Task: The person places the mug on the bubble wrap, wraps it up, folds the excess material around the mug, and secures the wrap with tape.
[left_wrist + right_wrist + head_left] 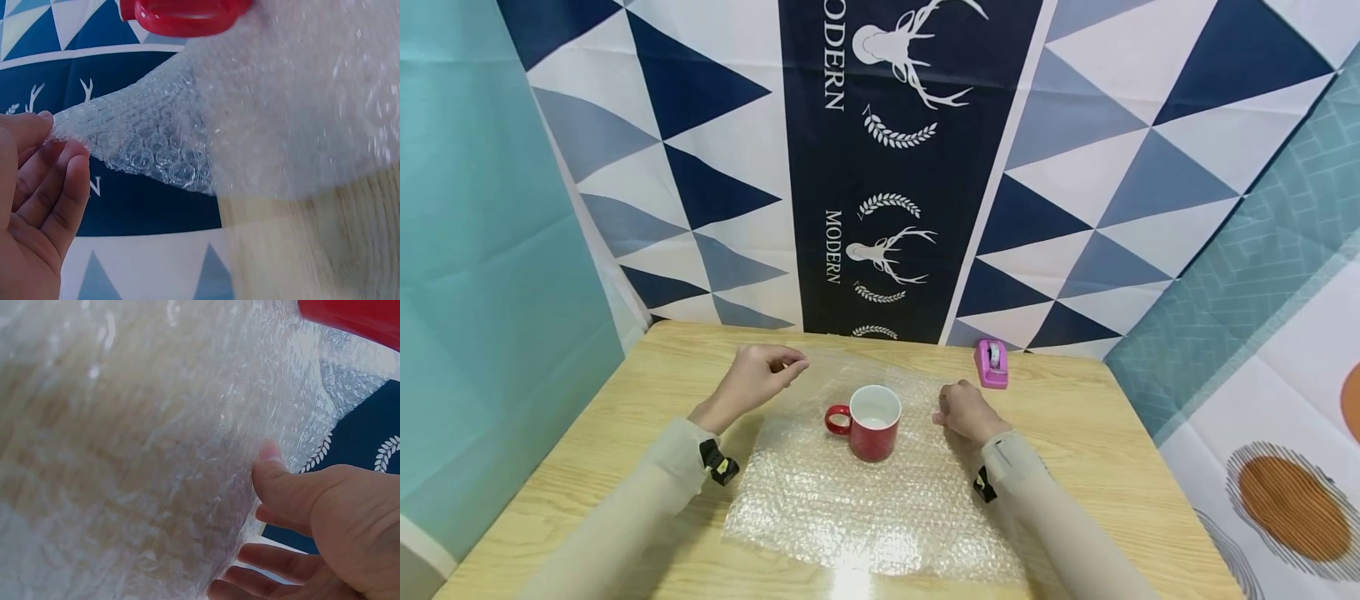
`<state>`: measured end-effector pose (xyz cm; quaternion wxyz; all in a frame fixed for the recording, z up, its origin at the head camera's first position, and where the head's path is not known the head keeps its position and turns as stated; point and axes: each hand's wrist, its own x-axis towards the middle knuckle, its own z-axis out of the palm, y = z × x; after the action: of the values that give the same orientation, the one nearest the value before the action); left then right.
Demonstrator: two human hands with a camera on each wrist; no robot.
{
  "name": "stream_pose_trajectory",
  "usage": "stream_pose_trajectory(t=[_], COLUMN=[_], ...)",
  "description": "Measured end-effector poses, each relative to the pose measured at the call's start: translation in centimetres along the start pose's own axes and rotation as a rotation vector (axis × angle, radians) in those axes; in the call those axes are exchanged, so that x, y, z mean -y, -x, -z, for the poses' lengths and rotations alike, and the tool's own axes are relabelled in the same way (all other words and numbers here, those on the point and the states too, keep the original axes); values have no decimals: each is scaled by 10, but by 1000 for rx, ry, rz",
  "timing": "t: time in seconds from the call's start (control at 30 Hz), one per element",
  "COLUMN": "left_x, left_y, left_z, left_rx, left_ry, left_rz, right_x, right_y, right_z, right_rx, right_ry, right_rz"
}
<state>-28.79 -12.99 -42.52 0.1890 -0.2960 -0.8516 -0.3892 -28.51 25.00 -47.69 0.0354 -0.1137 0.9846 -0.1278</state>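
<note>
Bubble wrap (820,517) lay on the wooden table (595,417), its far-left corner pinched between thumb and fingers of the left hand (752,375) and its edge near the far-right corner held by the right hand (966,410), some fingertips hidden behind the sheet in the right wrist view. Red mug (872,437) stood upright on the wrap between the hands, handle to the left, white interior visible from above, body cut off at the top of both wrist views. Farther out, at back right, a pink tape dispenser (992,379) held a roll (994,357), fine detail too small to make out.
</note>
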Motion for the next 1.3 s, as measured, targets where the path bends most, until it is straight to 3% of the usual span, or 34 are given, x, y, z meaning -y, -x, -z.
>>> stream_pose_trajectory(t=[0.23, 0.7, 1.3], left_x=[-10, -30, -54], left_y=[-1, -4, -14], left_z=[-2, -2, -11], left_rx=[0, 19, 123], left_ry=[8, 9, -49], left_rz=[-49, -81, -259], right_x=[-2, -3, -2], right_y=[0, -1, 0], right_z=[1, 1, 2], right_rx=[-21, -8, -10], right_ry=[8, 21, 40], right_rz=[15, 15, 52])
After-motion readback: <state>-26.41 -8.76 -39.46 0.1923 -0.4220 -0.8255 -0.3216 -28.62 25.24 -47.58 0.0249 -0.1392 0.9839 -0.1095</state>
